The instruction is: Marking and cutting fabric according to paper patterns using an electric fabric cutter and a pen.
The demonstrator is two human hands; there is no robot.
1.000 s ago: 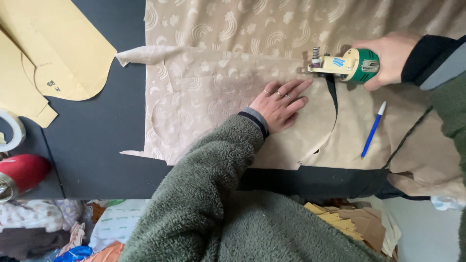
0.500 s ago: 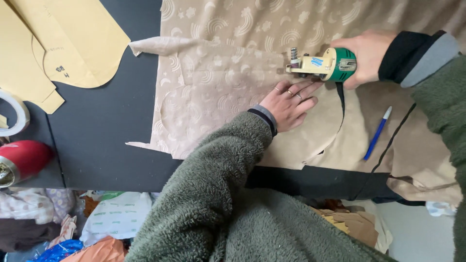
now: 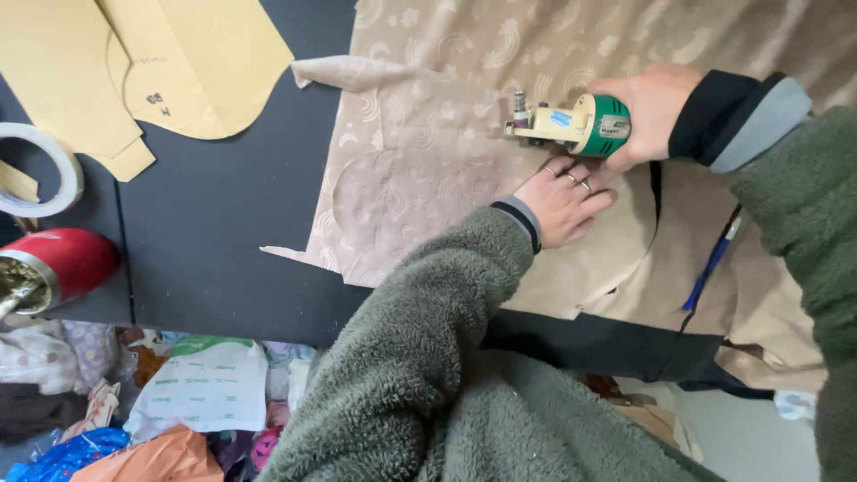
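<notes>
My right hand (image 3: 644, 109) grips a small electric fabric cutter (image 3: 571, 125) with a cream body and a green end. Its blade end points left on beige patterned fabric (image 3: 420, 178) spread over a black table (image 3: 214, 223). Just below the cutter, my left hand (image 3: 564, 198) lies flat on the fabric, wearing rings, fingers pointing toward the cutter. It holds nothing. Both arms wear green fleece sleeves. A curved cut in the fabric trails behind the cutter on the right.
Yellow paper pattern pieces (image 3: 170, 62) lie at the top left. A tape roll (image 3: 36, 170) and a red can (image 3: 54, 263) sit at the left edge. A blue pen (image 3: 711, 265) rests on the fabric at the right. Bags and cloth scraps (image 3: 196, 393) lie below the table's edge.
My right hand has pushed the cutter leftward across the fabric, lengthening the cut. My left hand has followed it, staying flat on the cloth.
</notes>
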